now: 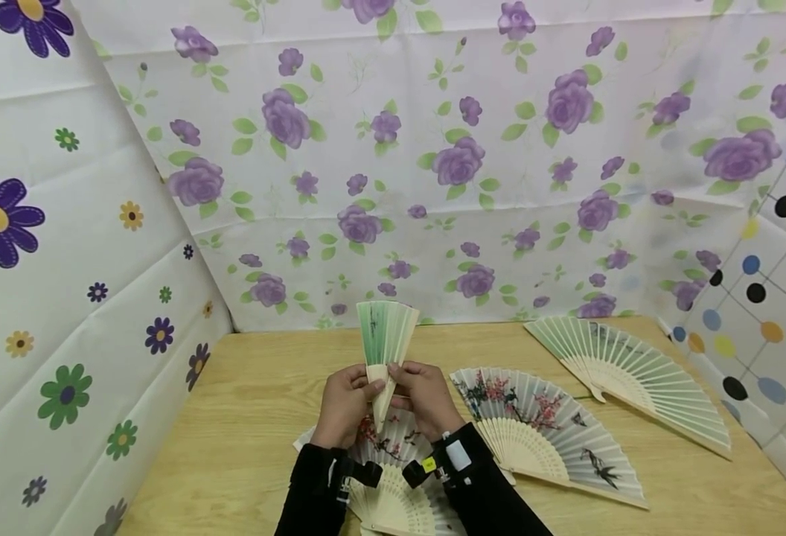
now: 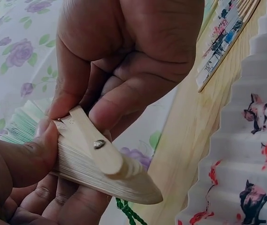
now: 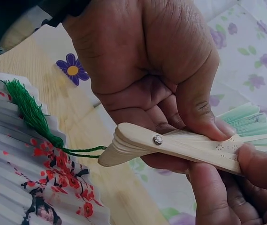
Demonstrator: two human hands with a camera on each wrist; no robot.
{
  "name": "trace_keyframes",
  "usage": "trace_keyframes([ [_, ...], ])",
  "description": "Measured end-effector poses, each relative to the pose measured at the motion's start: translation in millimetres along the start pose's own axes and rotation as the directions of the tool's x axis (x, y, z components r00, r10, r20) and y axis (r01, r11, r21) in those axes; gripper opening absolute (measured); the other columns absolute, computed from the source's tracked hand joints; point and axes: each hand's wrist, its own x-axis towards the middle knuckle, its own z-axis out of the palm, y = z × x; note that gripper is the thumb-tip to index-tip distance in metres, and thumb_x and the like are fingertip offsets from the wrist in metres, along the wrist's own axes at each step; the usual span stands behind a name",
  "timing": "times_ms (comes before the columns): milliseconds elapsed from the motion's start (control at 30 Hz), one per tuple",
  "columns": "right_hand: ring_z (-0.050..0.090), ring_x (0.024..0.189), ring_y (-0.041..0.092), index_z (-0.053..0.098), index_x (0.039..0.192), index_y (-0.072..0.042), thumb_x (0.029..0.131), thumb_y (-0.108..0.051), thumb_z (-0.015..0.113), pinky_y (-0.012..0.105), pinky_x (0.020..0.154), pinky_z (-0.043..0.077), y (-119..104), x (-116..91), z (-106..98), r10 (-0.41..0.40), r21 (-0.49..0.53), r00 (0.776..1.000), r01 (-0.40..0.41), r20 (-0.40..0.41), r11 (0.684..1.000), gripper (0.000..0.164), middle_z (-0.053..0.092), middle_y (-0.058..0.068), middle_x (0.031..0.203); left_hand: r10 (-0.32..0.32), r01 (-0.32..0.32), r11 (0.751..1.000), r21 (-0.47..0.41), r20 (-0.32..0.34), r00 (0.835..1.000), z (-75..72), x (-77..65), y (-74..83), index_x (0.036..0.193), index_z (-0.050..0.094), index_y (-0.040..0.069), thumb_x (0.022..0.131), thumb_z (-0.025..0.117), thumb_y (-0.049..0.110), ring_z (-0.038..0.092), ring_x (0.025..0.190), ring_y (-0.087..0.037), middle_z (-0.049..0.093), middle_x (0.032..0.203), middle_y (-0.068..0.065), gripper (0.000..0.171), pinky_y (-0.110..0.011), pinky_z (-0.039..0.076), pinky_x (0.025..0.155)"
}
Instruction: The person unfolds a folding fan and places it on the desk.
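Both hands hold a green folding fan (image 1: 385, 335) in front of me, its leaf end up and only slightly spread. My left hand (image 1: 344, 406) pinches it on the left side, and my right hand (image 1: 426, 394) grips the right side, thumbs on the pale wooden ribs. The left wrist view shows a metal rivet (image 2: 99, 144) near the rounded end of the ribs. From that end a green cord with a tassel (image 3: 27, 108) reaches across in the right wrist view. Below the hands lies a spread white fan (image 1: 393, 499) with red blossoms, partly covered by the forearms.
On the right of the wooden table (image 1: 245, 432) lies a spread white fan with pink blossoms and a bird (image 1: 554, 424). Farther back at the right is a spread green fan (image 1: 634, 372). Flower-printed cloth (image 1: 420, 246) rises behind the table, with patterned cloth on both sides.
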Motion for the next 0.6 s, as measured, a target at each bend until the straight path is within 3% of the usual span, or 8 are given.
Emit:
trace_keyframes([
  [333, 0.084, 0.089, 0.009, 0.079, 0.128, 0.007, 0.119, -0.022, 0.066, 0.02, 0.077, 0.071, -3.2, -0.1, 2.1, -0.008, -0.009, 1.0, 0.008, -0.015, 1.0, 0.033, 0.083, 0.006, 0.106, 0.0, 0.0, 1.0, -0.017, -0.005, 1.0, -1.4, -0.7, -0.2, 0.146, 0.069, -0.009, 0.113, 0.067, 0.0, 0.08, 0.101, -0.018, 0.078, 0.132, -0.031, 0.034, -0.03, 0.069, 0.08],
  [600, 0.083, 0.085, 0.01, 0.079, 0.125, 0.008, 0.119, -0.019, 0.065, 0.021, 0.077, 0.072, -3.9, 1.2, 4.8, 0.003, 0.057, 0.995, 0.003, -0.098, 0.998, 0.031, 0.08, 0.006, 0.099, 0.013, -0.015, 1.0, -0.027, -0.043, 0.999, -2.8, -0.5, 1.3, 0.144, 0.07, -0.008, 0.114, 0.066, 0.0, 0.078, 0.098, -0.016, 0.077, 0.132, -0.031, 0.031, -0.026, 0.066, 0.077],
])
